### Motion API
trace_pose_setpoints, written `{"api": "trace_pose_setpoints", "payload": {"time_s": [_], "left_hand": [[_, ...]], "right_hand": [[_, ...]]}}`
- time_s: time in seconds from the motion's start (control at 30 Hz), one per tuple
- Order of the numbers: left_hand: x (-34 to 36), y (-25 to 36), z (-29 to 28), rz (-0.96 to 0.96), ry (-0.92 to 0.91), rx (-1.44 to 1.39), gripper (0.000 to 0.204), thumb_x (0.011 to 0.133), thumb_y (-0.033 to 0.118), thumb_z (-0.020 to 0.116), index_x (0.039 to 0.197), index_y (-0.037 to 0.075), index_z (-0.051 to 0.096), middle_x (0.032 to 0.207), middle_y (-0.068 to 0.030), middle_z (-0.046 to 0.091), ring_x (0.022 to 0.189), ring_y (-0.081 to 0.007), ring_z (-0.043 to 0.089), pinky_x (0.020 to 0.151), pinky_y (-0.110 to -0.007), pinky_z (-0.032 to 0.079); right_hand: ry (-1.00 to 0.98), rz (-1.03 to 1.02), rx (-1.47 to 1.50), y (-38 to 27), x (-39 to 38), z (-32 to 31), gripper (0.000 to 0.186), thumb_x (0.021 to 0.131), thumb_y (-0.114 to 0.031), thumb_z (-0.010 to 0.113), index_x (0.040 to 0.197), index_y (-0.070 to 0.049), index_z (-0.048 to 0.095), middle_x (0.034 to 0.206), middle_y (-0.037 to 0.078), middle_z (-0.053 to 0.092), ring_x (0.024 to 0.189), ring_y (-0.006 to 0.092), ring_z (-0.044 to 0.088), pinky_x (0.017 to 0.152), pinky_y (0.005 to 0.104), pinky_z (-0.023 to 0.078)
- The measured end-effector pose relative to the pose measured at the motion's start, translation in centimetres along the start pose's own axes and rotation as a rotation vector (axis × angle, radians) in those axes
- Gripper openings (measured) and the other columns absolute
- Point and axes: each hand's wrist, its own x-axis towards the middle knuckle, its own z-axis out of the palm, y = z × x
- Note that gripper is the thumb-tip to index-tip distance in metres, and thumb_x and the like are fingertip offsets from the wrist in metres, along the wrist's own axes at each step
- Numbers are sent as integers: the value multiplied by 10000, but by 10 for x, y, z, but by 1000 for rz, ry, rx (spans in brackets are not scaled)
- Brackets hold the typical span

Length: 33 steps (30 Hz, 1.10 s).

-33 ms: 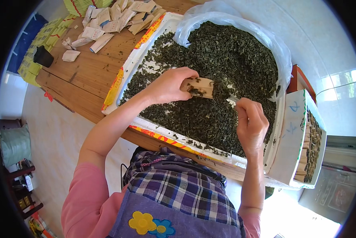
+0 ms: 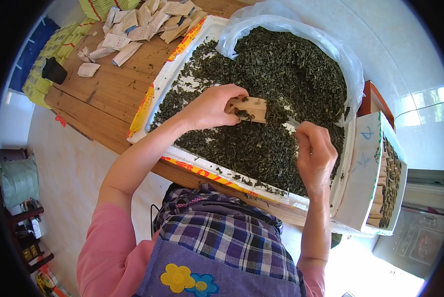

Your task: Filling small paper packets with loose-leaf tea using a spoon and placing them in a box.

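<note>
In my left hand (image 2: 213, 108) is a small tan paper packet (image 2: 255, 105), pinched between thumb and fingers, with dark dried leaves lying on it. Closed fingers of my right hand (image 2: 317, 151) grip a thin pale spoon-like tool (image 2: 293, 122). Its far end points at the packet's right end and is lost among leaves. Both hands are over a wide white foam tray (image 2: 336, 193) spread with dried tea leaves (image 2: 286, 64).
A clear plastic bag (image 2: 348, 54) lines the tray's far side. Filled paper packets (image 2: 147, 17) lie piled on the wooden table (image 2: 100, 99), near a black cup (image 2: 54, 71) and yellow-green stacks (image 2: 63, 42). At right stands a white box (image 2: 363, 168) of upright packets.
My right hand has shifted very slightly to the right, with the tool in it. The left hand and packet have barely moved.
</note>
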Motion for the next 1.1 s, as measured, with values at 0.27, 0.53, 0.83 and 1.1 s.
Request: {"api": "trace_pose_setpoints", "payload": {"time_s": [0.27, 0.53, 0.83, 1.1], "left_hand": [[2, -4, 6, -8, 31, -161, 551, 707, 113, 753, 1219, 11, 576, 1109, -134, 631, 1004, -222, 625, 900, -314, 488], [1, -6, 7, -37, 18, -141, 564, 709, 136, 755, 1228, 17, 568, 1116, -138, 627, 1008, -229, 624, 896, -321, 487], [-1, -8, 10, 49, 91, -25, 569, 705, 123, 758, 1230, 18, 563, 1097, -133, 632, 972, -248, 632, 875, -329, 494], [-2, -13, -2, -76, 140, 96, 526, 701, 62, 728, 1198, 12, 561, 1110, -119, 603, 1041, -263, 605, 916, -351, 478]], "right_hand": [[78, 24, -66, 1, 0, -15, 120, 839, 88, 642, 911, -9, 645, 854, 81, 678, 761, 169, 634, 676, 267, 499], [5, -170, -55, -2, 5, -4, 152, 802, 121, 645, 890, -1, 622, 861, 99, 681, 765, 268, 630, 688, 321, 514], [16, -279, -122, -3, 6, -1, 168, 783, 146, 626, 872, 3, 629, 874, 115, 683, 795, 244, 648, 707, 358, 520], [26, 38, -185, 48, -6, 7, 95, 837, 66, 625, 897, -8, 634, 864, 112, 680, 770, 257, 635, 697, 329, 511]]}}
